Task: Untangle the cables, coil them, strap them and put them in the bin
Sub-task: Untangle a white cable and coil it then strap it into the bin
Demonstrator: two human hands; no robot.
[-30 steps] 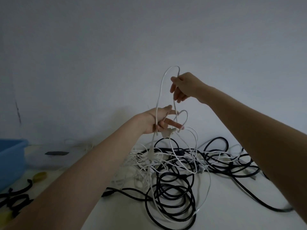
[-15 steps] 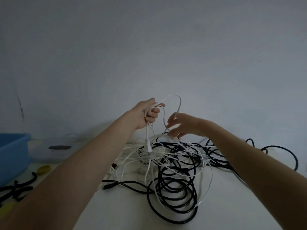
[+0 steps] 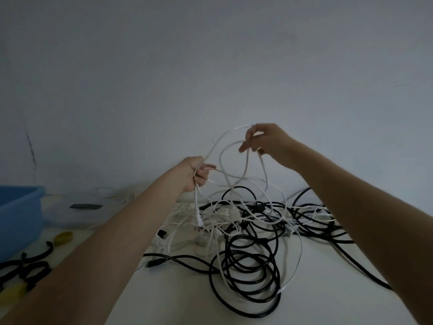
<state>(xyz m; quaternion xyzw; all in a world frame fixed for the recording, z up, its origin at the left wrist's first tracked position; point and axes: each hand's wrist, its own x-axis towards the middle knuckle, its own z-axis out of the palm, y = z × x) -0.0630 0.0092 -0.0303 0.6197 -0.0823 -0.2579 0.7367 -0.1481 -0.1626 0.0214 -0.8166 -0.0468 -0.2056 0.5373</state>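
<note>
Since a moment ago my right hand (image 3: 264, 140) has risen, pinching the thin, limp white cable (image 3: 225, 137) my left hand (image 3: 196, 172) grips above the tangled pile (image 3: 248, 231); I'd hold near its plug.

Smooth glossy white cable (image 3: 234, 137), black rubbery cables (image 3: 246, 266), blue plastic bin (image 3: 21, 214), matt white table (image 3: 316, 301)
</note>
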